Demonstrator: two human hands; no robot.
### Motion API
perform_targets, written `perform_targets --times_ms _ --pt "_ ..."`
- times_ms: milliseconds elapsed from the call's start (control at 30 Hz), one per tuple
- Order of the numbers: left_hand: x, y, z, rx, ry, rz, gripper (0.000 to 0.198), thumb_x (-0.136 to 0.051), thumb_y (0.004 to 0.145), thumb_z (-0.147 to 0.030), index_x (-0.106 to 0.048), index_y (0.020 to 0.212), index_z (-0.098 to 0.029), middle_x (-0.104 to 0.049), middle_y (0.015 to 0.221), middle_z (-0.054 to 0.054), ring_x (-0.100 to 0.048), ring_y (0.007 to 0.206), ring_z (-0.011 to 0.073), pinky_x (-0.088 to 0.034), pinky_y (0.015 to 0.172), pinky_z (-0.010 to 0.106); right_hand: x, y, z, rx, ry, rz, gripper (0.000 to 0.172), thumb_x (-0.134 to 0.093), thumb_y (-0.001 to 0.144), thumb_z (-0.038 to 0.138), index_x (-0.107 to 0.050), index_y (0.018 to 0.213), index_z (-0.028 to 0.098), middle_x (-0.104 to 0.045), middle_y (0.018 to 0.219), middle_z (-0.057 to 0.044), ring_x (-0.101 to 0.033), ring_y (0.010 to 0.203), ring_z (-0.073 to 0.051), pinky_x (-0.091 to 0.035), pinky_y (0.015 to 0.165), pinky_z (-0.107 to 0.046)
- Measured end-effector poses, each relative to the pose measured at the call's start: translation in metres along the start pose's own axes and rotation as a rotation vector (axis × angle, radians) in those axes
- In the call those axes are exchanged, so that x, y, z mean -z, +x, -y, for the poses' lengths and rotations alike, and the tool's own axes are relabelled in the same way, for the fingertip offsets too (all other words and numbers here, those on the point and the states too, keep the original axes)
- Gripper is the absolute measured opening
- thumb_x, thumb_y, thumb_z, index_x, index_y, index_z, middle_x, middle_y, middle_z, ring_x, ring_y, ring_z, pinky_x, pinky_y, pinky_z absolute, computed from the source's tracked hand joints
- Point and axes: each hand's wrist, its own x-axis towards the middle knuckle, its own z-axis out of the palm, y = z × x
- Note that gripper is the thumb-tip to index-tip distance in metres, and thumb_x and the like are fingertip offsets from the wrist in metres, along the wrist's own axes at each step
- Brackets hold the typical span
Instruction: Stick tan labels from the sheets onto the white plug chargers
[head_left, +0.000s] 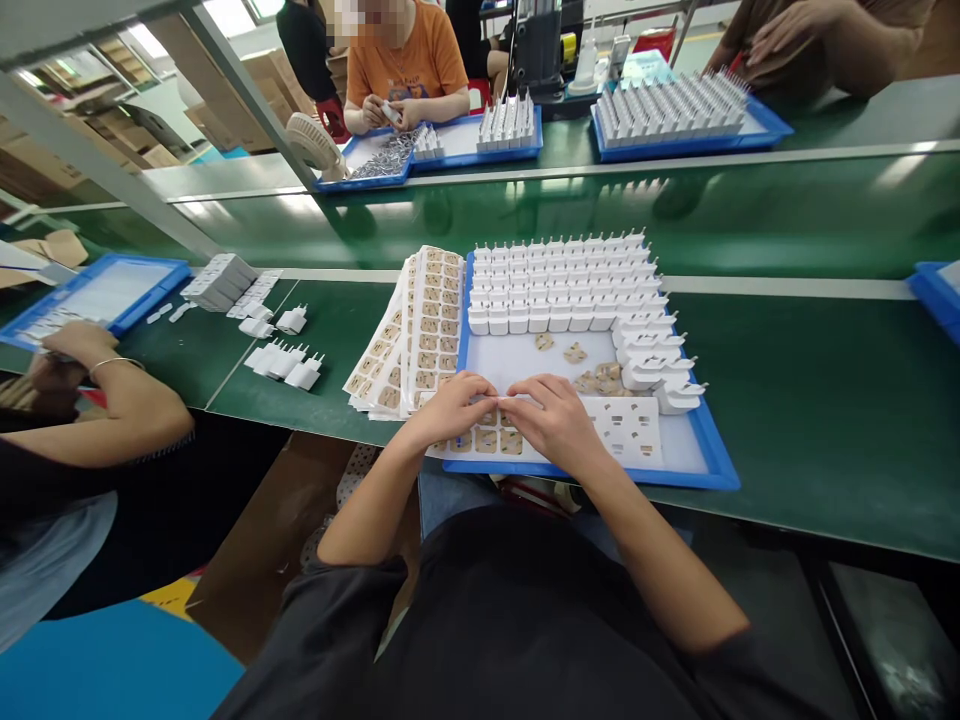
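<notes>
Hands (459, 405) (553, 415) meet over sticker sheet (626, 432) on blue tray (718, 450), fingertips pinched; held thing unclear.

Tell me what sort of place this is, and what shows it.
Probably a factory assembly line: a long green bench, blue trays with rows of white plugs, and people working on both sides.

**Hidden and cropped**

Between left hand (459, 405) and right hand (551, 420): contents of grip too small to tell. Beneath: sticker sheet (634, 432) partly covered. Far right of grip: blue tray (934, 300) cropped. Far left: co-worker (150, 505) cut by edge.
</notes>
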Motion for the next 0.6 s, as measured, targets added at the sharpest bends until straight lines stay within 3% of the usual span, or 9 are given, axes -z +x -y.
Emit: perform_targets --times_ms 133,233,333,400,500,600 --pt "-0.001 0.003 0.001 0.031 0.021 -0.005 0.024 -0.055 0.091 -0.037 -0.074 0.085 -0.024 -0.073 0.088 0.005 -0.065 0.097 0.0254 -0.053 0.09 0.037 0.002 0.001 0.001 0.015 0.026 -0.008 0.017 -0.057 0.098 0.021 -0.071 0.096 0.027 -0.074 0.109 -0.007 -0.062 0.101 -0.024 -0.045 0.091 -0.043" --pt "-0.008 0.006 0.006 0.067 0.103 -0.059 0.024 -0.054 0.092 -0.034 -0.074 0.083 -0.023 -0.073 0.087 0.006 -0.063 0.099 0.0281 -0.049 0.095 0.043 0.012 -0.001 0.002 0.01 0.171 -0.039 0.013 -0.06 0.097 0.023 -0.07 0.092 0.028 -0.073 0.109 -0.006 -0.063 0.101 -0.024 -0.046 0.092 -0.044" --pt "-0.017 0.006 0.011 0.099 0.223 -0.103 0.022 -0.055 0.091 -0.03 -0.073 0.081 -0.021 -0.074 0.092 0.008 -0.059 0.108 0.0322 -0.042 0.101 0.051 0.03 -0.011 0.0 -0.083 0.395 -0.121 0.006 -0.064 0.094 0.026 -0.069 0.09 0.026 -0.072 0.104 -0.006 -0.065 0.099 -0.023 -0.05 0.091 -0.042" --pt "-0.021 0.006 0.01 0.079 0.292 -0.121 0.016 -0.06 0.089 -0.027 -0.075 0.091 -0.02 -0.074 0.101 0.01 -0.057 0.113 0.0349 -0.038 0.103 0.055 0.043 -0.021 -0.002 -0.176 0.483 -0.142 0.005 -0.066 0.093 0.026 -0.069 0.09 0.025 -0.071 0.098 -0.006 -0.067 0.095 -0.022 -0.052 0.088 -0.04" --pt "-0.025 0.015 -0.004 -0.018 0.372 -0.231 0.029 -0.066 0.088 -0.03 -0.071 0.116 -0.022 -0.072 0.117 0.012 -0.051 0.124 0.0387 -0.033 0.107 0.058 0.056 -0.036 -0.003 -0.21 0.587 -0.03 0.006 -0.066 0.093 0.026 -0.07 0.089 0.024 -0.071 0.091 -0.005 -0.068 0.089 -0.021 -0.054 0.083 -0.038" --pt "-0.032 0.042 -0.038 -0.293 0.401 -0.24 0.041 -0.064 0.092 -0.032 -0.062 0.132 -0.026 -0.065 0.134 0.01 -0.045 0.135 0.0379 -0.031 0.112 0.055 0.062 -0.047 -0.002 -0.18 0.704 0.093 0.007 -0.068 0.092 0.025 -0.07 0.086 0.023 -0.072 0.083 -0.003 -0.068 0.081 -0.019 -0.055 0.079 -0.034"
